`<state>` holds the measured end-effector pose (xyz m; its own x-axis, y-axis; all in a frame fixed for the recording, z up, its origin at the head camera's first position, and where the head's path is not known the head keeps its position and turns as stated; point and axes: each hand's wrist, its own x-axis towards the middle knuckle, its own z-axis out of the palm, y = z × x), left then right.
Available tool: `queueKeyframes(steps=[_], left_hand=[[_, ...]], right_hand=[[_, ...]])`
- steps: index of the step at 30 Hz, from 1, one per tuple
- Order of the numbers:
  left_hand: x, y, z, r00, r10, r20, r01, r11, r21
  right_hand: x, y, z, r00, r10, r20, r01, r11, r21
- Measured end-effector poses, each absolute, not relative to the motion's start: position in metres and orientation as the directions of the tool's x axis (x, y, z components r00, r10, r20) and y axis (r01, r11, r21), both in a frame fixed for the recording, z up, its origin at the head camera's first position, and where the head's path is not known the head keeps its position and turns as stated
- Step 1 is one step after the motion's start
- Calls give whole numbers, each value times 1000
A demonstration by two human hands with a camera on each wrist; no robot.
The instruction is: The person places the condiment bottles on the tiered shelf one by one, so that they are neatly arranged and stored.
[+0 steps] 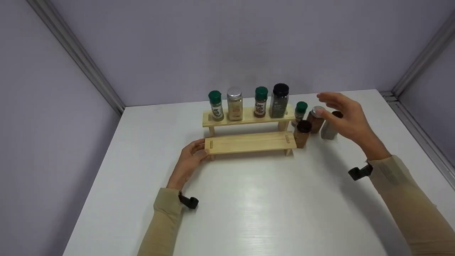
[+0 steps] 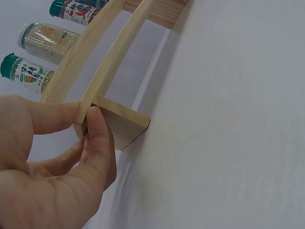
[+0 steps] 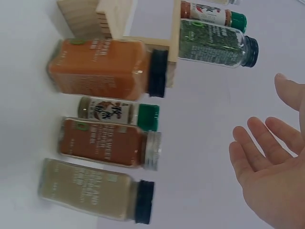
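Four tabletop jars (image 3: 102,143) escape the left wrist view; left grip (image 1: 187,160) pinches the front shelf (image 1: 250,143), right grip (image 1: 350,121) gapes empty.

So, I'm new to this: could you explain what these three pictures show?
There's no robot, only a person's bare left hand and right hand. The widest picture comes from a camera worn on the head; the others come from wrist cameras. On the white table stand a lower shelf and, behind it, an upper shelf bearing four spice jars. Four more jars stand near the shelves' right end. The left hand grips the lower shelf's left end; the right hand holds nothing.
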<state>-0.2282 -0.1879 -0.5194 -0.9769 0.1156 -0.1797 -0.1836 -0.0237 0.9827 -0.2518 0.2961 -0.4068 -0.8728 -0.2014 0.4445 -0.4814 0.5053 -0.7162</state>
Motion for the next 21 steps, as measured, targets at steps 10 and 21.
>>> queueKeyframes(steps=[10, 21], left_hand=[[-229, -188, -518, -977, 90, -194, -197, -25, 980], [-229, -187, -521, -978, 99, -184, -187, -24, 982]], right_hand=[[-243, 290, -447, -882, -244, 403, -471, 503, -725], [-247, 285, -480, -932, -210, 297, -362, 469, -805]])
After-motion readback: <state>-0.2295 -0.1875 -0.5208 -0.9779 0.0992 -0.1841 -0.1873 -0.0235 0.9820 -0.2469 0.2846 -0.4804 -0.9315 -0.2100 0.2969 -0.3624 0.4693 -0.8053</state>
